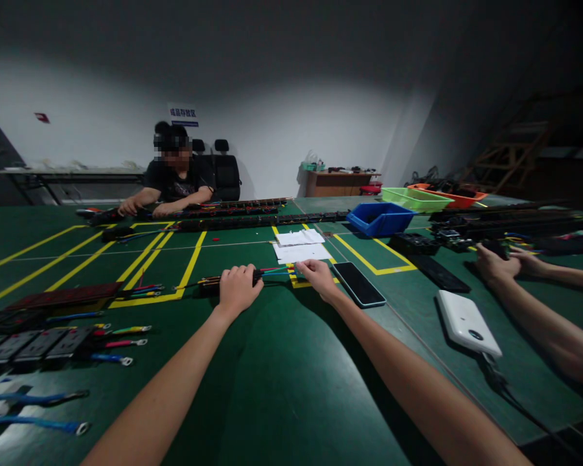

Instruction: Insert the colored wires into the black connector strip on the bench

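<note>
Wire bundle (274,274) is clasped by left hand (238,290), pinched by right hand (318,278); an orange tray (466,202) holds dark items (459,191).

A dark, slender part (210,287) lies flat, running left to right near the scene's centre, its middle hidden; red and blue wires (274,274) stretch rightward from it, roughly straight.

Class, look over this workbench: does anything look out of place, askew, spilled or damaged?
Nothing looks clearly spilled or damaged. A small red bit lies alone on the green tabletop, apart from the other parts, so it may have been dropped. The white papers just beyond the right hand look unevenly stacked.
</note>
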`<action>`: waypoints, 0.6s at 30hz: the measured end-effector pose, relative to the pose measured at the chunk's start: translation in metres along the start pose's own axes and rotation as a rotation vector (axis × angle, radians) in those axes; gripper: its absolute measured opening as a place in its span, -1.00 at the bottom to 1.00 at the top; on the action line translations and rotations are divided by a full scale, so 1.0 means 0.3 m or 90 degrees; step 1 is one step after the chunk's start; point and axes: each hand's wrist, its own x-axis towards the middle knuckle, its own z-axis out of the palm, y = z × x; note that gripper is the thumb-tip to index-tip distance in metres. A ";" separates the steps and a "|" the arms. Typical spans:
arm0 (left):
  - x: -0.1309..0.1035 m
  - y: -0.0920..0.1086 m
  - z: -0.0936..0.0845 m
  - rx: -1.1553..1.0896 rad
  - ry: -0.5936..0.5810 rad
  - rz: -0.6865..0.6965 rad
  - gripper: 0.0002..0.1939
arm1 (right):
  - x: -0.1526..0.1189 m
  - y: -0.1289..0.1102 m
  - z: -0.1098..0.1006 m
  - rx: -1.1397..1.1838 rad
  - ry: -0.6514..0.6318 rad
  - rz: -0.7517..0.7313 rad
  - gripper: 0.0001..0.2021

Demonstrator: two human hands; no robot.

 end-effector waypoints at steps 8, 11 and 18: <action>-0.001 -0.003 0.003 -0.011 0.002 0.004 -0.62 | -0.003 -0.003 -0.007 0.018 -0.011 0.012 -0.50; -0.001 0.000 0.001 -0.002 -0.002 0.004 -0.61 | -0.006 -0.013 -0.006 0.020 -0.014 0.018 -0.51; -0.001 0.002 0.001 0.035 0.006 0.002 -0.62 | -0.014 -0.033 -0.006 0.028 -0.020 0.028 -0.56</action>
